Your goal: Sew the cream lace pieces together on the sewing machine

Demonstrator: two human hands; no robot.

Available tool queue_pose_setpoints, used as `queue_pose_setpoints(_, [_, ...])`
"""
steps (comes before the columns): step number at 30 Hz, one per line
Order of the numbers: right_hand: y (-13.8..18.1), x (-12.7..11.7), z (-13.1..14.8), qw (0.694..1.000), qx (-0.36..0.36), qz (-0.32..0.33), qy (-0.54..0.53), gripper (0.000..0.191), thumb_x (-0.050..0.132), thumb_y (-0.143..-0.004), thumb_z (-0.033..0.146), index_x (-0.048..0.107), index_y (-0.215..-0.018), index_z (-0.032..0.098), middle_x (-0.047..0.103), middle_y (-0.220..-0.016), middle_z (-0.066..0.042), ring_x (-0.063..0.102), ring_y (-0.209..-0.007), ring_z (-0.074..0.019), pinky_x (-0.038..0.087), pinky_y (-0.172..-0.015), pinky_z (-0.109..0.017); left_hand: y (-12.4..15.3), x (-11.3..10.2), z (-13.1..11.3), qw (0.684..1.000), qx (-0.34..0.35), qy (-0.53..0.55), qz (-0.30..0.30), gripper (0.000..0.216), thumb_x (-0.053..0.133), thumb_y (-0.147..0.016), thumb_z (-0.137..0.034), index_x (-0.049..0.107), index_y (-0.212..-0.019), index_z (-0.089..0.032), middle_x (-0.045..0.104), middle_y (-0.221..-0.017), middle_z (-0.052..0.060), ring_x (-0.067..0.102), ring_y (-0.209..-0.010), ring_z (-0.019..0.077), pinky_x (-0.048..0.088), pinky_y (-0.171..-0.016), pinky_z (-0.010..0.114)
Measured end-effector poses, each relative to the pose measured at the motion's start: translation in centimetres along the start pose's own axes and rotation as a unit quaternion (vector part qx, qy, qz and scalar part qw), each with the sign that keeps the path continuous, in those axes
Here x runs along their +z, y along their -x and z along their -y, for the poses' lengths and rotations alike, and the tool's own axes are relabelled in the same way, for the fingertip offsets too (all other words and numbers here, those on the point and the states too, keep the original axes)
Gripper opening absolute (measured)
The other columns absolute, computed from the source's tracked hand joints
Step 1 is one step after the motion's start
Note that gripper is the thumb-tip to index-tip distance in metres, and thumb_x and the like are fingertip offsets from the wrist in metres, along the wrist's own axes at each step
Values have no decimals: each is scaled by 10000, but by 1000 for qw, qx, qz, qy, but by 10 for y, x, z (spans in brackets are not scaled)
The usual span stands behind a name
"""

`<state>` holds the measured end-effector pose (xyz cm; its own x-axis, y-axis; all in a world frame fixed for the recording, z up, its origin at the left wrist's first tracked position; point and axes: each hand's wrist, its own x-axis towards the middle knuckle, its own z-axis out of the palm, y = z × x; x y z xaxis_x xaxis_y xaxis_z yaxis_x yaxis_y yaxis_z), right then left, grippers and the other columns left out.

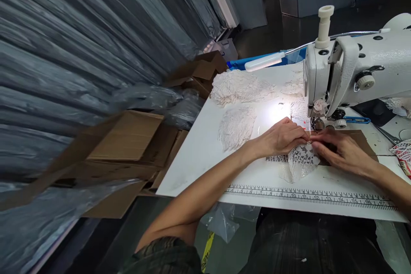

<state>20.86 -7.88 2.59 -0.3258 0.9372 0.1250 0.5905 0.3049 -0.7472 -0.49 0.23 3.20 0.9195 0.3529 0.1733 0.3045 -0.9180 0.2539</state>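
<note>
Both my hands meet at a piece of white lace (pixel 302 160) just in front of the needle of a white sewing machine (pixel 348 64). My left hand (pixel 285 136) pinches the lace's upper edge, its fingers bent together. From the other side my right hand (pixel 340 147) grips the same edge between thumb and fingers. The lace hangs down toward the table's front edge, partly folded. Its top edge is hidden under my fingertips. A brown board (pixel 362 143) lies flat beneath my right hand.
Two piles of cream lace (pixel 240 87) (pixel 237 128) lie left of the machine. A lamp (pixel 265 61) lights the table. Scissors (pixel 387 134) and a blue tool (pixel 357 120) lie right. A printed ruler (pixel 308 195) runs along the front edge. Cardboard boxes (pixel 125 137) stand left.
</note>
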Motion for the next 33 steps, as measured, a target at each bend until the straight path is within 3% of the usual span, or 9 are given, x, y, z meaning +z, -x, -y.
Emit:
queue_pose_setpoints(3, [2, 9, 10, 1000, 13, 0, 7, 406, 538, -854, 539, 676, -1044, 207, 696, -999, -88, 641, -880, -239, 490, -778, -371, 1, -1, -4, 1000, -1, 6, -21, 278, 387, -1033, -286, 637, -984, -174, 705, -807, 35, 629, -737, 131, 432, -736, 315])
queue_pose_setpoints(8, [1, 16, 20, 997, 44, 30, -48, 332, 433, -898, 428, 639, -778, 197, 637, -703, -29, 546, -610, -156, 404, -592, -299, 8, -11, -10, 995, -32, 83, -37, 229, 495, -1001, -326, 645, -1080, -170, 720, -909, 51, 653, -838, 139, 486, -810, 312])
queue_pose_setpoints(13, [1, 17, 21, 987, 69, 64, -129, 382, 462, -876, 522, 648, -829, 192, 551, -636, 1, 503, -570, -142, 380, -538, -284, 17, -23, -7, 960, -94, 262, -17, 184, 656, -889, -359, 686, -886, -178, 681, -852, 28, 618, -788, 124, 493, -727, 257])
queue_pose_setpoints(16, [2, 17, 21, 962, 137, 98, -217, 449, 535, -811, 633, 601, -821, 188, 477, -591, 38, 509, -498, -126, 390, -489, -272, 18, -25, -2, 931, -109, 347, -14, 199, 617, -889, -356, 674, -861, -167, 652, -946, 54, 605, -860, 134, 485, -730, 254])
queue_pose_setpoints(19, [1, 19, 21, 927, 194, 103, -303, 501, 668, -708, 664, 561, -820, 187, 530, -654, 36, 554, -497, -109, 442, -493, -257, 10, -27, 3, 915, -144, 376, 32, 259, 515, -939, -364, 661, -917, -151, 610, -765, 15, 533, -637, 87, 412, -569, 210])
queue_pose_setpoints(22, [-4, 25, 22, 900, 247, 79, -351, 522, 797, -637, 578, 550, -878, 187, 622, -768, -2, 618, -583, -119, 519, -550, -249, -8, -28, 7, 937, -158, 303, 66, 261, 509, -951, -345, 675, -912, -147, 562, -627, -26, 439, -518, 69, 333, -506, 204])
queue_pose_setpoints(26, [-8, 26, 26, 884, 332, 37, -327, 537, 834, -675, 484, 493, -968, 190, 666, -744, -32, 673, -631, -169, 565, -565, -264, -31, -13, 15, 987, -124, 72, 67, 189, 610, -909, -342, 689, -895, -171, 671, -802, 12, 564, -659, 113, 369, -565, 227])
queue_pose_setpoints(31, [1, -6, 15, 920, 310, 171, -168, 429, 522, -886, 625, 524, -898, 196, 649, -599, -25, 607, -446, -173, 456, -416, -273, -17, 12, 16, 973, -47, -182, -131, 324, 579, -939, -445, 643, -943, -127, 661, -925, 87, 584, -721, 156, 432, -581, 264])
queue_pose_setpoints(33, [2, -19, 3, 965, 223, 124, -54, 427, 430, -925, 588, 546, -784, 203, 621, -568, -15, 574, -443, -147, 437, -457, -268, -2, 13, 7, 964, 23, -189, -186, 299, 515, -981, -393, 627, -908, -125, 653, -869, 69, 568, -681, 137, 447, -567, 256])
